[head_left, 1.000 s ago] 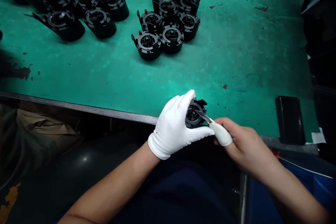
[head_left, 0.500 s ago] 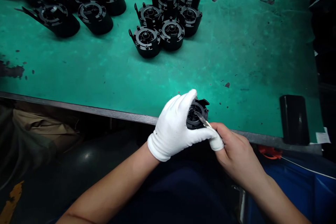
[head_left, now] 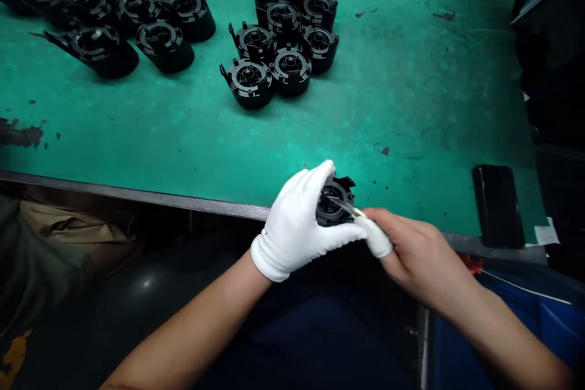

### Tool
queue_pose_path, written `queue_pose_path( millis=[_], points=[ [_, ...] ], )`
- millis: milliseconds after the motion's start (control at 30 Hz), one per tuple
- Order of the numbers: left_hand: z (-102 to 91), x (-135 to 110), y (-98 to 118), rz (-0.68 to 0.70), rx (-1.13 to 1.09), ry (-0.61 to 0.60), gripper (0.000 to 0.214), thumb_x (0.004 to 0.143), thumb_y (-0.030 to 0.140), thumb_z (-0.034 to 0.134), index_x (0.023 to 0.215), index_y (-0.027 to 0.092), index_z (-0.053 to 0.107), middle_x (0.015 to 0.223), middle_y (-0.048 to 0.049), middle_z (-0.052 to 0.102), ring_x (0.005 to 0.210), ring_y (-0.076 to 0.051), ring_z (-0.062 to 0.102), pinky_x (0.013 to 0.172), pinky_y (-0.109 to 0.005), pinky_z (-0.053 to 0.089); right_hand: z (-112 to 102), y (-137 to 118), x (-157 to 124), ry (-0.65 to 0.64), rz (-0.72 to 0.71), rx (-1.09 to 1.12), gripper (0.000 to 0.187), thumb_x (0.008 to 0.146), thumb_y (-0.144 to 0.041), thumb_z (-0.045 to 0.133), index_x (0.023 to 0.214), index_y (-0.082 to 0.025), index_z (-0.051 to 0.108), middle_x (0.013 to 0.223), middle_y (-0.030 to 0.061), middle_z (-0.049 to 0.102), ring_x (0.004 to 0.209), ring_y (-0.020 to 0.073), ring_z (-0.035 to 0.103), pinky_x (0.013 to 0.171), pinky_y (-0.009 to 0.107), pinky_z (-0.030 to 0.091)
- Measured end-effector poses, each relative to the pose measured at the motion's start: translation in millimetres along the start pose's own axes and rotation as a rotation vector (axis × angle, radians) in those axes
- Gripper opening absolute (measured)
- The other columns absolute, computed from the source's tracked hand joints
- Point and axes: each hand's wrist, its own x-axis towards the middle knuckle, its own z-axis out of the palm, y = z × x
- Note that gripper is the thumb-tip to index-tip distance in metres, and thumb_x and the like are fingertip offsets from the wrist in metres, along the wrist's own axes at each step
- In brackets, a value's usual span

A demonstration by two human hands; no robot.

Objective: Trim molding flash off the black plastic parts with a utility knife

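My left hand [head_left: 299, 219], in a white glove, is wrapped round a black round plastic housing [head_left: 337, 218] at the table's front edge. The open face of the housing shows rings and ribs, with an upright tab on its far side. My right hand [head_left: 415, 250], bare apart from a white cover on the thumb, is closed on a small knife [head_left: 350, 208]. Its thin metal blade reaches into the middle of the housing. Most of the knife's handle is hidden in my fingers.
Several like housings [head_left: 249, 76] stand grouped at the back middle of the green table [head_left: 159, 134], and more housings [head_left: 164, 42] at the back left. A black phone [head_left: 498, 207] lies near the right front edge. An orange object [head_left: 473, 263] sits below the edge.
The knife blade has changed its angle slightly inside the housing. Both hands keep their holds. The whole view has shifted a little.
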Motion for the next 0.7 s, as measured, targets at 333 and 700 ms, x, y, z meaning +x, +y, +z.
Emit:
queue_pose_path(
  millis=[333, 700],
  points=[
    [2.0, -1, -3, 0.019, 0.008, -0.008, 0.099, 0.074, 0.067, 0.078, 0.149, 0.018, 0.037, 0.142, -0.0189, 0.059, 0.135, -0.034, 0.056, 0.115, -0.052, 0.045, -24, 1, 10, -0.159, 0.011, -0.228, 0.032, 0.090, -0.015, 0.046, 0.116, -0.023, 0.063, 0.092, 0.0067, 0.076, 0.075, 0.0240, 0.071, 0.062, 0.031, 0.047],
    [-0.6, -1, -1, 0.038, 0.022, -0.002, 0.098, 0.074, 0.068, 0.077, 0.148, 0.016, 0.038, 0.139, -0.0191, 0.061, 0.133, -0.034, 0.057, 0.114, -0.052, 0.046, -44, 24, 14, -0.017, -0.066, -0.298, 0.041, 0.093, -0.021, 0.046, 0.128, -0.033, 0.065, 0.119, 0.0015, 0.076, 0.086, 0.0244, 0.075, 0.064, 0.032, 0.052]
  ],
)
